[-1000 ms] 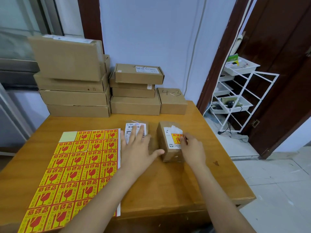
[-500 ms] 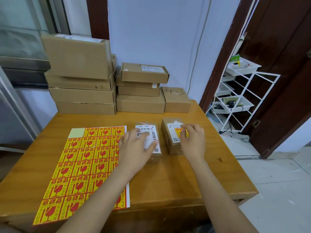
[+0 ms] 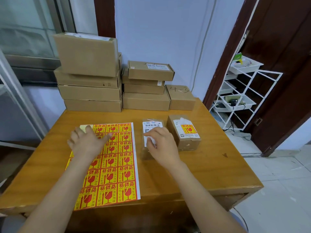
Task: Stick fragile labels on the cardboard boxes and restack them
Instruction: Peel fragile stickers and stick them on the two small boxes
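While our left hand (image 3: 85, 142) lies flat with fingers spread on the sticker sheet (image 3: 116, 167), gripping nothing, our right hand (image 3: 162, 145) rests loosely curled fingers on the unlabelled small box (image 3: 151, 126); just beside it stands the labelled box (image 3: 186, 133); stacked boxes (image 3: 90, 91) line the table (image 3: 210, 167) behind.

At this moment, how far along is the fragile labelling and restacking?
Done: one small box near the right edge carries a yellow fragile label. In hand: the left hand rests on the sticker sheet, whose top-left cell is bare; the right hand lies on the second small box, showing no fragile label. Left: the stacked boxes at the back show none, and restacking.
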`<state>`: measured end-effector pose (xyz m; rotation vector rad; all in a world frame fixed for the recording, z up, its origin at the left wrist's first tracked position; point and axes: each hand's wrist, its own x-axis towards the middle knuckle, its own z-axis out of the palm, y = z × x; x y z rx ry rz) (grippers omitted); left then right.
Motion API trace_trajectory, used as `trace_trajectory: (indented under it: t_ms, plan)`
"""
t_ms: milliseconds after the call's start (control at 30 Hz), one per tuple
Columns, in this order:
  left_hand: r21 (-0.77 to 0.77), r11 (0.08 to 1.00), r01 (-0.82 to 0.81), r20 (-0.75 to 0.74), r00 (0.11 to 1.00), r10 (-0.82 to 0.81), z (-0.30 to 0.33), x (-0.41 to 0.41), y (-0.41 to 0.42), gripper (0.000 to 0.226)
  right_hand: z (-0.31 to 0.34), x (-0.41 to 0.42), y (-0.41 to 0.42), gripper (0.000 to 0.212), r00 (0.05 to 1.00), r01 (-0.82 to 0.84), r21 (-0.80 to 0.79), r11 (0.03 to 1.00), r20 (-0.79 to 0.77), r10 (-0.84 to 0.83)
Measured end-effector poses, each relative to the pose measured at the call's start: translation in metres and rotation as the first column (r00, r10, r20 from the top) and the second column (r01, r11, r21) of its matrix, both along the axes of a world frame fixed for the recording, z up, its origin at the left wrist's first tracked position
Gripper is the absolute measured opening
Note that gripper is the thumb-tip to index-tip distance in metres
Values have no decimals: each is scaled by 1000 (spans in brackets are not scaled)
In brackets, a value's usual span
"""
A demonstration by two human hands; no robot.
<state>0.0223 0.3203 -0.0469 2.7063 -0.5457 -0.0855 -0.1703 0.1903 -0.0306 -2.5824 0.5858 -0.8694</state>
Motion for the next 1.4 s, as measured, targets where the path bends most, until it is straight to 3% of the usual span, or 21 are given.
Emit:
trace_trajectory:
  t_ms: [167,500,700,800,967,1100,1233,1400]
  plan:
    - [107,994,-1,-117,993,14,-5,8,6,98,-7,6,5,31,965,-63,-64,996,-259,45]
    - [75,997,-31,-94,995,38,-5,3,4,97,1,11,1,32,928,104,-103,989,-348,-134]
    - [-69,994,-89,-133,988,79,0,4,4,91,3,23,22,27,974,-113,103,988,-185,131]
    - [-137,988,-73,-142,988,54,0,5,5,92,-3,29,30,33,943,-194,156,969,-243,228]
    - [-111,992,-54,-155,987,36,-3,6,7,98,-19,36,37,43,883,-220,209,953,-373,286]
    - [-79,997,-19,-132,991,8,-6,4,9,96,-29,36,37,48,855,-219,133,967,-451,256]
    - [-71,994,81,12,997,-80,-11,-4,8,75,-31,39,34,49,842,-227,93,969,-482,243]
    - [-73,975,210,194,962,-193,-18,-6,6,19,-31,39,31,48,841,-233,93,968,-481,249]
